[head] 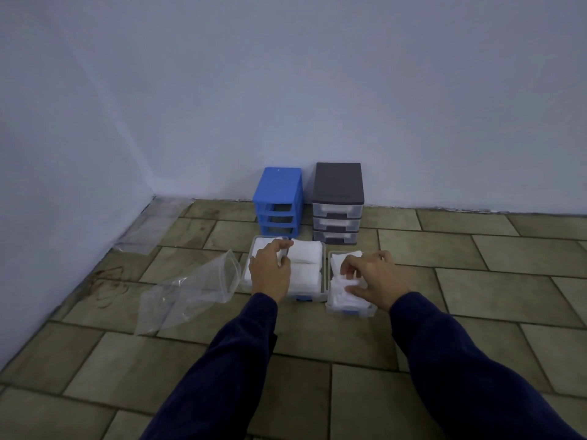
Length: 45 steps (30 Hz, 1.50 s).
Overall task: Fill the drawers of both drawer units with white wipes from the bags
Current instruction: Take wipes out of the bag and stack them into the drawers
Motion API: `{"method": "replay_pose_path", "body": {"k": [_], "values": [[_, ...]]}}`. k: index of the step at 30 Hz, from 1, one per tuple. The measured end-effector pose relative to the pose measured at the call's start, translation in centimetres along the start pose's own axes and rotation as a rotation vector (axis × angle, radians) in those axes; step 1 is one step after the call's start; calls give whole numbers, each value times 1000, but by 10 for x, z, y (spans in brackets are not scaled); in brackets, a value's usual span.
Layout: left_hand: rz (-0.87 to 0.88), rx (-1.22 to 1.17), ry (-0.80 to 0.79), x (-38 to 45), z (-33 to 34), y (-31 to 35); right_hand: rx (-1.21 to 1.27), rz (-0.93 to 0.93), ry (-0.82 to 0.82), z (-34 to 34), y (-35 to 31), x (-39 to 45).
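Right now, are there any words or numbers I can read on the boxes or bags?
None. No writing shows on the blue unit, the grey unit, the drawers on the floor, the wipes or the clear bags.

Two drawer units [306,203] stand against the wall; before them, two wipe-filled drawers [320,274] under my hands, a bag [190,292] left.

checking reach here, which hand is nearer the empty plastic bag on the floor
Left. The left hand hovers over the drawers right beside the bag; the right hand is farther away, on wipes in the other drawer.
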State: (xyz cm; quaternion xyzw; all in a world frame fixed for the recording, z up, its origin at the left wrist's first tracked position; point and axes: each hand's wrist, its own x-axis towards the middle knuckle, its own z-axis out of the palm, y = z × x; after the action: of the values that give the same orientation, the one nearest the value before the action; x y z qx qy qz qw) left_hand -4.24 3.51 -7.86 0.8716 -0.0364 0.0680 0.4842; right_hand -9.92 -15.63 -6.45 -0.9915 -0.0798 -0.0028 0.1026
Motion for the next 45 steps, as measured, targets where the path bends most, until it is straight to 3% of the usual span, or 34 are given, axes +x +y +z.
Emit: {"method": "replay_pose_path", "body": {"k": [5,8,12,19,27,35,37,40,45], "values": [[134,52,-46,-4,1,5,111,30,-5,-1,3,-1],[326,182,-271,-10,12,17,218,37,8,2,9,-1],[412,491,-527,-18,29,31,375,84,19,3,12,-4],[507,675,-537,-25,36,26,726,268,135,1,26,-5],[484,710,-463,-30,32,29,658,296,133,4,23,-2],[278,611,-207,-18,-15,2,710,215,168,-13,-19,16],[197,714,-155,-13,-30,-7,722,190,160,-11,-31,23],[100,967,-198,-7,-50,-19,732,160,140,-7,-55,35],[204,1140,-357,-6,-65,-36,653,140,133,4,-86,54]]}}
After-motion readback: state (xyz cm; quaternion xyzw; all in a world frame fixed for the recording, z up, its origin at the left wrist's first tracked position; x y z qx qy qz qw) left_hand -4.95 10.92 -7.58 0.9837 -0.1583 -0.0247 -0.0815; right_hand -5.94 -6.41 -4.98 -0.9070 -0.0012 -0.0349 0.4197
